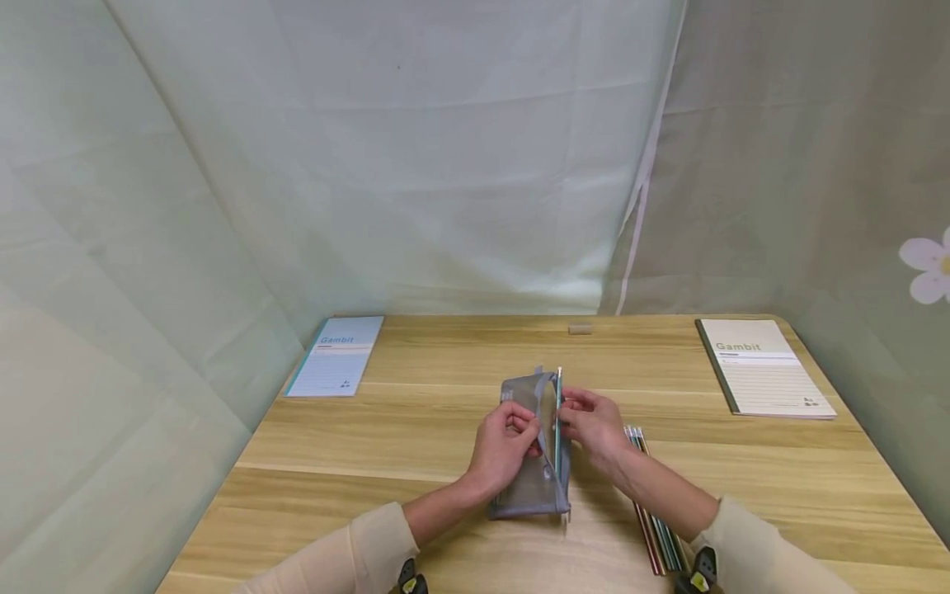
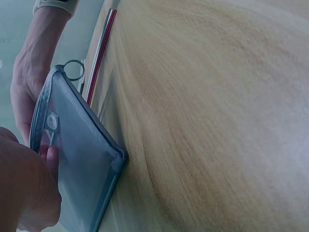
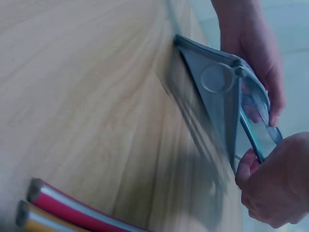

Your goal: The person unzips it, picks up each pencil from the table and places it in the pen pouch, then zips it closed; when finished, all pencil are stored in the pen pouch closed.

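A grey mesh pencil pouch (image 1: 523, 491) stands on the table with its zipped mouth parted. My left hand (image 1: 505, 450) pinches one edge of that mouth between thumb and fingers. On the other side, my right hand (image 1: 594, 425) grips a teal pencil (image 1: 558, 412), whose lower part lies inside the opening. The right wrist view shows the same pencil (image 3: 251, 135) slanting into the pouch (image 3: 212, 92); whether the right fingers also touch the pouch wall cannot be told. Under the right forearm lie several pencils (image 1: 653, 536), partly covered by it.
A blue notebook (image 1: 337, 359) lies at the table's far left and a cream notebook (image 1: 764, 371) at the far right. Near the back edge sits a small eraser-like block (image 1: 580, 328). Hanging cloth (image 1: 445, 165) encloses the wooden table (image 1: 334, 487) behind and at both sides.
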Demonstrator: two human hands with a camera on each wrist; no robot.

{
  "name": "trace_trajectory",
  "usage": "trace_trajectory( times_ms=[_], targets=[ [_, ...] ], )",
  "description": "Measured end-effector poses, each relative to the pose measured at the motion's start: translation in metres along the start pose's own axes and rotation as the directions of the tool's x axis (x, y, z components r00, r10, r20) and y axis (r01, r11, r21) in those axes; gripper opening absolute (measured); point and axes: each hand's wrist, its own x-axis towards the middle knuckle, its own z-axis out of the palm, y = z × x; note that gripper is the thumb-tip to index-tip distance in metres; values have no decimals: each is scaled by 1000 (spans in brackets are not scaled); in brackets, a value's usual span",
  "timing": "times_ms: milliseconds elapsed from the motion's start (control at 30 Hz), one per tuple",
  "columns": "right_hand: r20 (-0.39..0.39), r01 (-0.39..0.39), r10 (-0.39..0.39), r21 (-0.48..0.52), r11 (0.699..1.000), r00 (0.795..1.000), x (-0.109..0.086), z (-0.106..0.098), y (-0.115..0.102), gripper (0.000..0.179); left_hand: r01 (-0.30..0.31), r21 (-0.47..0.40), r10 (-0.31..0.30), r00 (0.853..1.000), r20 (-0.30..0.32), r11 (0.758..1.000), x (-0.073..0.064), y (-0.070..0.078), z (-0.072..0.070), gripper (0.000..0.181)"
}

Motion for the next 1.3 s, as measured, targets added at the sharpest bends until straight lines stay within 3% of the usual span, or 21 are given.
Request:
trace_trajectory(
  times_ms=[933,1300],
  targets=[
    [107,70,-60,-93,993,993,-3,9,11,38,-18,11,18,1000,22,1000,0,-1,3,7],
    [123,172,-155,-137,976,980,-14,-1,-9,38,-25,13,25,1000,13,1000,1,-2,2,7]
  ],
)
